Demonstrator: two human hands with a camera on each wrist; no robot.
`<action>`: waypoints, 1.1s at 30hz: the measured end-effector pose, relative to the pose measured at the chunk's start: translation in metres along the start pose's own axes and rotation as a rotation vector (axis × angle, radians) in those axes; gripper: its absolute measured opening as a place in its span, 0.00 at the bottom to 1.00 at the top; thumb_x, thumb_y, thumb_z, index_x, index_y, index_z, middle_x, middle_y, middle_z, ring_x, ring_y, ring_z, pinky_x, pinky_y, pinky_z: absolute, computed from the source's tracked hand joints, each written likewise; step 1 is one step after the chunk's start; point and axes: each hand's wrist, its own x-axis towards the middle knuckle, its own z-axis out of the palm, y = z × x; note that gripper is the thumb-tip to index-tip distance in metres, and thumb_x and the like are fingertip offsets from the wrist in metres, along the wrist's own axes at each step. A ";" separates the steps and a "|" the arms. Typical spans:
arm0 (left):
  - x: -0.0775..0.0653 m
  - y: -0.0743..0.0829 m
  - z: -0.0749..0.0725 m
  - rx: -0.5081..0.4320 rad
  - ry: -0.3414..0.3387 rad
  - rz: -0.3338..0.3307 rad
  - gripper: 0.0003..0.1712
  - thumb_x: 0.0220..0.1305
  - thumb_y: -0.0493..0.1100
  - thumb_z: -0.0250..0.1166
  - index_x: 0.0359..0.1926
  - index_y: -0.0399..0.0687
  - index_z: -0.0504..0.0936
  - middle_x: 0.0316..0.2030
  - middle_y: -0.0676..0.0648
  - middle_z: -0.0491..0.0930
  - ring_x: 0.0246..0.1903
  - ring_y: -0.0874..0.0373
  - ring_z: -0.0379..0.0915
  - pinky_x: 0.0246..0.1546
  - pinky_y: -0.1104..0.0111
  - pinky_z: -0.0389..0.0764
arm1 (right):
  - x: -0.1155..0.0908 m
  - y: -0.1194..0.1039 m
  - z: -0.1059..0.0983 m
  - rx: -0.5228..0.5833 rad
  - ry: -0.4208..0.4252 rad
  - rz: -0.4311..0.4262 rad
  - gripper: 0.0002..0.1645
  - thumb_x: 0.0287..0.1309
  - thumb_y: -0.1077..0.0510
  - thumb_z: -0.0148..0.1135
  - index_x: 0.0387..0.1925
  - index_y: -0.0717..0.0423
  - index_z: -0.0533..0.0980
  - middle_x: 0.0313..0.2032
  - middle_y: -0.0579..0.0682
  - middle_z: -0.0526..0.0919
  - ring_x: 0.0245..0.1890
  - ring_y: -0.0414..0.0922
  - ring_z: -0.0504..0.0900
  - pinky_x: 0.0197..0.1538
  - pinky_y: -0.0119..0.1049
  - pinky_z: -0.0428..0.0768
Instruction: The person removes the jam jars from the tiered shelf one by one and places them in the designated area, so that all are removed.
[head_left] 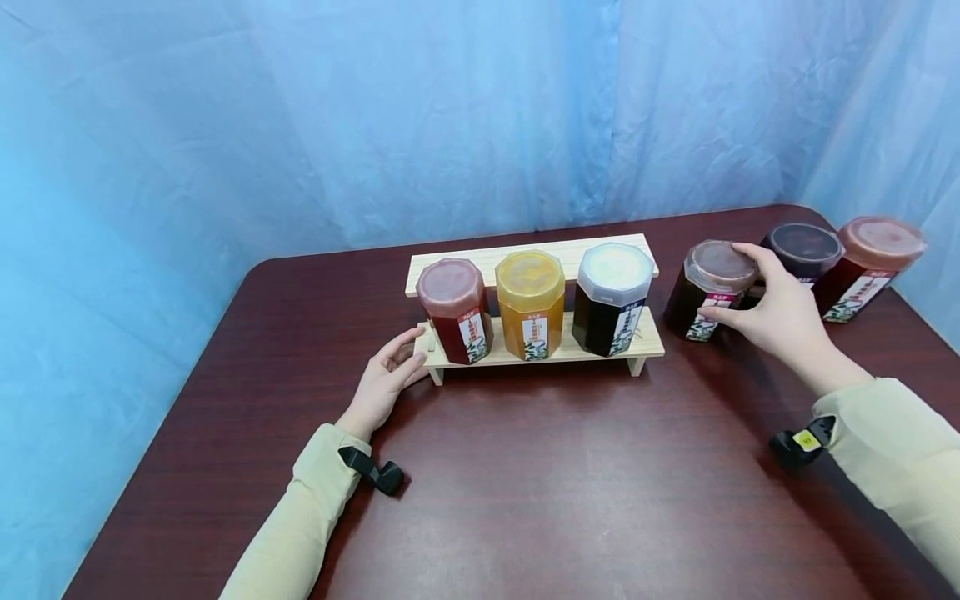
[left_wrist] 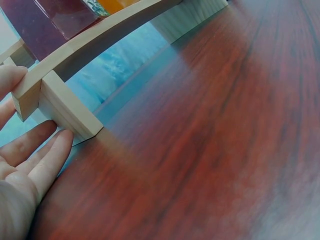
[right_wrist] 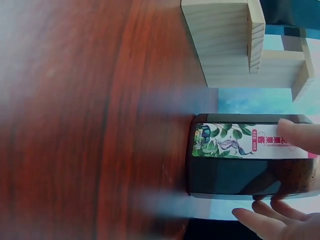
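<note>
My right hand (head_left: 787, 312) grips a dark octagonal jar (head_left: 693, 300) near its top, the thumb on the labelled front and other fingers on the far side. This jar stands upright on the table, right of a two-step wooden rack (head_left: 555, 348). At the rack's left end, my left hand (head_left: 381, 387) holds the lower step by its edge, with fingers by the front leg (left_wrist: 70, 110). On that step stand a red jar (head_left: 453, 321), a yellow jar (head_left: 528, 312) and a dark jar with a whitish top (head_left: 600, 321).
Behind the gripped jar stand another dark jar (head_left: 806, 250) and a reddish jar (head_left: 873, 267), near the table's right edge. The rack's upper step (head_left: 465, 252) bears no jars. Blue cloth (head_left: 450, 125) hangs behind the brown table (head_left: 562, 483).
</note>
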 end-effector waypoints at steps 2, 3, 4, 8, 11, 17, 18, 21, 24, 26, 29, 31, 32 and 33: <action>0.000 0.000 0.000 0.004 -0.001 0.004 0.29 0.67 0.33 0.56 0.68 0.39 0.62 0.46 0.52 0.75 0.46 0.64 0.74 0.46 0.71 0.81 | -0.003 0.000 -0.001 -0.004 0.015 -0.012 0.55 0.43 0.57 0.75 0.70 0.56 0.56 0.55 0.72 0.70 0.49 0.70 0.74 0.49 0.62 0.71; -0.001 -0.001 0.000 0.005 -0.002 0.006 0.29 0.67 0.33 0.56 0.68 0.39 0.62 0.45 0.53 0.76 0.45 0.64 0.74 0.46 0.71 0.81 | -0.004 -0.001 -0.001 -0.005 0.021 -0.017 0.54 0.43 0.57 0.76 0.70 0.56 0.56 0.55 0.72 0.70 0.48 0.70 0.74 0.50 0.62 0.71; -0.001 -0.001 0.000 0.006 -0.002 0.009 0.29 0.67 0.33 0.56 0.68 0.39 0.62 0.46 0.53 0.76 0.45 0.65 0.74 0.46 0.70 0.81 | -0.005 -0.001 -0.002 -0.007 0.026 -0.024 0.54 0.43 0.58 0.76 0.69 0.57 0.57 0.54 0.72 0.70 0.48 0.70 0.75 0.50 0.62 0.71; -0.001 0.000 0.000 0.010 -0.004 0.009 0.29 0.67 0.33 0.55 0.68 0.38 0.62 0.46 0.53 0.76 0.45 0.65 0.74 0.46 0.71 0.81 | -0.006 -0.003 -0.002 -0.028 0.049 -0.038 0.52 0.43 0.59 0.76 0.68 0.59 0.58 0.50 0.72 0.72 0.45 0.69 0.76 0.48 0.62 0.72; -0.001 0.000 0.000 0.013 -0.003 0.003 0.29 0.67 0.33 0.55 0.68 0.38 0.62 0.46 0.53 0.76 0.45 0.65 0.74 0.46 0.71 0.81 | -0.007 -0.004 -0.001 -0.049 0.066 -0.042 0.51 0.43 0.58 0.76 0.68 0.60 0.60 0.47 0.72 0.74 0.43 0.68 0.77 0.46 0.61 0.73; -0.001 0.000 0.000 0.020 0.005 -0.005 0.28 0.68 0.33 0.55 0.68 0.39 0.62 0.44 0.54 0.76 0.45 0.66 0.74 0.45 0.72 0.81 | -0.006 -0.005 0.000 -0.068 0.093 -0.036 0.50 0.43 0.58 0.76 0.67 0.61 0.61 0.45 0.73 0.76 0.42 0.67 0.77 0.45 0.60 0.72; -0.001 0.000 0.000 0.019 0.006 -0.005 0.28 0.68 0.33 0.55 0.68 0.39 0.62 0.45 0.54 0.76 0.45 0.66 0.74 0.45 0.72 0.81 | -0.005 -0.006 0.000 -0.067 0.096 -0.032 0.50 0.43 0.57 0.75 0.67 0.61 0.61 0.46 0.73 0.76 0.42 0.67 0.78 0.45 0.60 0.73; 0.000 0.000 0.000 0.017 0.003 -0.004 0.28 0.67 0.33 0.55 0.68 0.39 0.62 0.45 0.54 0.76 0.45 0.65 0.74 0.45 0.71 0.81 | -0.003 -0.006 0.001 -0.069 0.101 -0.018 0.50 0.44 0.56 0.75 0.67 0.60 0.60 0.46 0.73 0.76 0.42 0.66 0.78 0.45 0.60 0.73; 0.000 0.000 0.000 0.012 0.001 -0.003 0.28 0.67 0.33 0.55 0.68 0.38 0.62 0.46 0.52 0.75 0.45 0.65 0.74 0.46 0.71 0.81 | -0.001 -0.005 0.002 -0.071 0.107 -0.011 0.50 0.44 0.56 0.75 0.67 0.60 0.60 0.46 0.72 0.76 0.42 0.66 0.78 0.44 0.60 0.73; 0.000 0.000 0.000 0.011 0.001 -0.003 0.28 0.68 0.33 0.55 0.68 0.38 0.62 0.46 0.52 0.75 0.45 0.65 0.74 0.46 0.71 0.81 | 0.001 -0.005 0.003 -0.072 0.112 -0.011 0.50 0.44 0.56 0.75 0.67 0.60 0.60 0.46 0.72 0.76 0.41 0.66 0.78 0.44 0.60 0.73; 0.000 0.000 0.000 0.015 0.003 -0.002 0.28 0.67 0.33 0.55 0.68 0.38 0.62 0.47 0.51 0.75 0.45 0.65 0.74 0.46 0.71 0.81 | 0.002 -0.004 0.004 -0.066 0.124 -0.018 0.50 0.43 0.56 0.75 0.67 0.60 0.61 0.45 0.72 0.76 0.41 0.66 0.79 0.43 0.60 0.72; 0.000 0.000 0.000 0.020 0.003 -0.002 0.28 0.67 0.33 0.55 0.68 0.39 0.62 0.47 0.51 0.75 0.45 0.65 0.74 0.45 0.71 0.81 | 0.003 -0.003 0.005 -0.065 0.130 -0.020 0.50 0.43 0.57 0.75 0.67 0.61 0.61 0.45 0.72 0.76 0.40 0.66 0.79 0.43 0.60 0.72; -0.001 0.000 0.000 0.022 0.003 -0.002 0.28 0.68 0.33 0.55 0.68 0.39 0.62 0.47 0.51 0.75 0.45 0.65 0.75 0.45 0.71 0.81 | 0.003 -0.003 0.005 -0.064 0.133 -0.022 0.50 0.43 0.57 0.75 0.67 0.61 0.61 0.44 0.72 0.76 0.40 0.66 0.79 0.43 0.60 0.72; 0.000 0.000 0.000 0.023 0.003 -0.002 0.28 0.68 0.33 0.55 0.68 0.39 0.62 0.47 0.51 0.75 0.45 0.65 0.74 0.46 0.71 0.81 | 0.004 -0.003 0.005 -0.065 0.138 -0.023 0.50 0.43 0.57 0.75 0.66 0.61 0.61 0.44 0.72 0.77 0.40 0.66 0.79 0.43 0.60 0.72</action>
